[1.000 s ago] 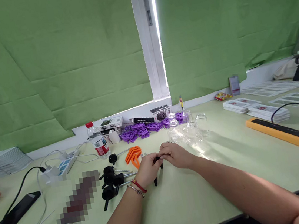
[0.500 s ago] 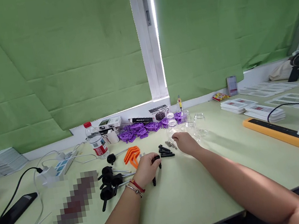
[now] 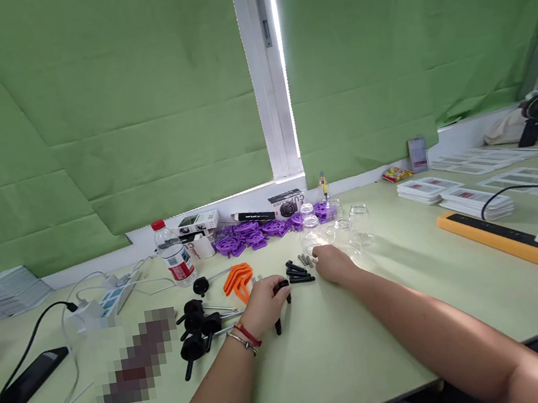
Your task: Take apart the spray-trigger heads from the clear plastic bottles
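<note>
My left hand (image 3: 265,304) is closed round a black plastic part (image 3: 278,326) with prongs hanging below the fingers; the hand covers much of it. Fingertips together, my right hand (image 3: 336,264) rests at the right end of a small row of metal springs (image 3: 305,260); whether a spring is in its pinch is hidden. Several black tube-like pieces (image 3: 300,276) lie between the hands. Behind my right hand stand clear plastic domes (image 3: 346,234). Orange angled parts (image 3: 237,279) and black funnel-shaped pieces (image 3: 193,347) with metal rods lie to the left of my left hand.
Purple plastic parts (image 3: 248,235) lie along the back, near small boxes (image 3: 198,222) and a screwdriver (image 3: 324,186). A water bottle (image 3: 175,256) and a power strip (image 3: 116,298) stand left. At right are card stacks (image 3: 476,201) and an orange power bar (image 3: 508,246).
My right hand has moved slightly down toward me, beside the springs, and its fingers have drawn in. My left hand keeps its place with the black part.
</note>
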Motion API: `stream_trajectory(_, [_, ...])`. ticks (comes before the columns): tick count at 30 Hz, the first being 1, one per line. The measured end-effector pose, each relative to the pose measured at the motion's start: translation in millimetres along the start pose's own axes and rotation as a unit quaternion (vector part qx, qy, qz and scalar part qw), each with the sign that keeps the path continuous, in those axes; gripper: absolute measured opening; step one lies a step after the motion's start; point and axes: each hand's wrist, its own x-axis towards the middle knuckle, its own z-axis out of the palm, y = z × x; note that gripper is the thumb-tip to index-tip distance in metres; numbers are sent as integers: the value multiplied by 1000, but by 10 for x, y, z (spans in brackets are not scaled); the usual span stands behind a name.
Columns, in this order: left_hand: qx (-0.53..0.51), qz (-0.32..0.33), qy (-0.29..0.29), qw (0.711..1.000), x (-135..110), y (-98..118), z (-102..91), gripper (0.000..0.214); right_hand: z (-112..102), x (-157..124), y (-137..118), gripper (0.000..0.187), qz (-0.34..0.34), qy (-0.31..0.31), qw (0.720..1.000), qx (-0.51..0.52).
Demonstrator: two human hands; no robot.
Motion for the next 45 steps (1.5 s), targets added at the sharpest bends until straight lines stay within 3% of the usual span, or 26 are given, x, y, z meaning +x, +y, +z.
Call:
stream_trajectory(3, [-5,2,-1,1000,-3,1,2,24,-48,-42,-43,36,-27,27,999,30])
stream_trajectory(5, [-7,4,-2,1000,-2,0,6,24,-70,-94,-112,42,-88,50,990,100])
stream_trajectory(9, [-3,10,-1,1000,4,-11,16,23,-27,-240,-309,39,-243,51,933,259])
stream_trajectory(12, [-9,18,-3,1000,12,-24,21,23,49,-342,-440,32,-298,34,900,317])
stream_trajectory(15, [-14,33,-5,999,17,-33,20,23,82,-410,-512,27,-309,20,893,326])
stream_trajectory(24, [-10,29,-6,1000,14,-24,4,26,37,-420,-487,12,-328,36,912,244])
stream_trajectory(34, [-45,24,49,998,18,-5,14,14,54,-398,-450,20,-384,29,893,233])
stream_trajectory(37, [-58,20,63,996,15,0,13,13,46,-385,-455,21,-376,26,895,237])
stream_trajectory(39, [-45,15,59,997,12,-10,10,10,28,-341,-428,22,-334,39,909,248])
stream_trajectory(43, [3,-2,16,1000,2,-28,4,10,-30,-169,-246,23,-144,101,954,243])
stream_trajectory(45, [29,-10,0,1000,-1,-36,5,11,-54,-81,-125,23,-67,96,972,206])
